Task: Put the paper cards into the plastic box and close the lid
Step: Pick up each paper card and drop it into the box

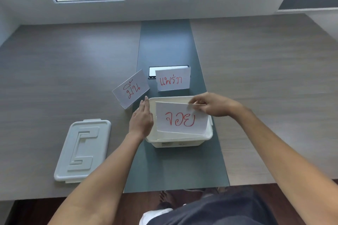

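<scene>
An open white plastic box [182, 141] stands on the table's dark centre strip. My right hand [214, 105] pinches the top edge of a white paper card [180, 120] with red writing, holding it tilted over the box's opening. My left hand [141, 118] rests flat against the box's left wall, fingers straight. Two more folded cards with red writing stand behind the box: one [131, 88] to the left, one [172, 80] straight behind. The grey lid [83, 150] lies flat on the table to the left.
A black rectangular panel [151, 73] is set into the strip behind the far card. The wooden table [265, 87] stretches wide on both sides. Its near edge runs just in front of my body.
</scene>
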`<state>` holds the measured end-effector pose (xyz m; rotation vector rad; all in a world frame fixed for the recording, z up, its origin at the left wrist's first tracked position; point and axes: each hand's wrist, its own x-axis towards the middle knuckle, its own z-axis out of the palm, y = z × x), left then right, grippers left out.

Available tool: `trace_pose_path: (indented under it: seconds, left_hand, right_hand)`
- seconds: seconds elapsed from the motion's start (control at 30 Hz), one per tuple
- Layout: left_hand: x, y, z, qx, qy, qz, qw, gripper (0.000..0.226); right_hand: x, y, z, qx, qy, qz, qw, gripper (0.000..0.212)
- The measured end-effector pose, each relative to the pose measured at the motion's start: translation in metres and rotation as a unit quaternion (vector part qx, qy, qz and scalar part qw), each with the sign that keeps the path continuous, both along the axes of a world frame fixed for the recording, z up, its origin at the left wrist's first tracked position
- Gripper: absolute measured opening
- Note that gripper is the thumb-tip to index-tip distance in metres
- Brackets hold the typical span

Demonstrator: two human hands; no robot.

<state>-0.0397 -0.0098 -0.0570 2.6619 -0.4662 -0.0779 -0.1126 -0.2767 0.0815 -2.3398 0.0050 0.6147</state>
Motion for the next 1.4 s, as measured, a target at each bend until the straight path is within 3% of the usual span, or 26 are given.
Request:
trace_pose_path:
  seconds: [0.43, 0.9, 1.2, 1.4]
  left_hand:
    - [-0.001, -0.001, -0.001, 0.002, -0.003, 0.002, 1.000, 0.059]
    - [0.002, 0.000, -0.002, 0.003, 0.003, 0.005, 1.000, 0.060]
    - [0.002, 0.000, -0.002, 0.008, 0.008, 0.003, 1.000, 0.062]
    - [0.003, 0.003, -0.001, 0.017, 0.010, 0.003, 1.000, 0.063]
  right_hand:
    - [-0.009, 0.019, -0.052, -0.055, 0.063, 0.036, 0.996, 0.029]
    - [-0.009, 0.013, -0.077, 0.000, 0.137, 0.089, 0.987, 0.031]
    - [0.024, 0.006, -0.060, 0.064, -0.022, -0.043, 0.997, 0.028]
    - [0.062, 0.006, -0.050, 0.031, -0.142, -0.087, 0.986, 0.044]
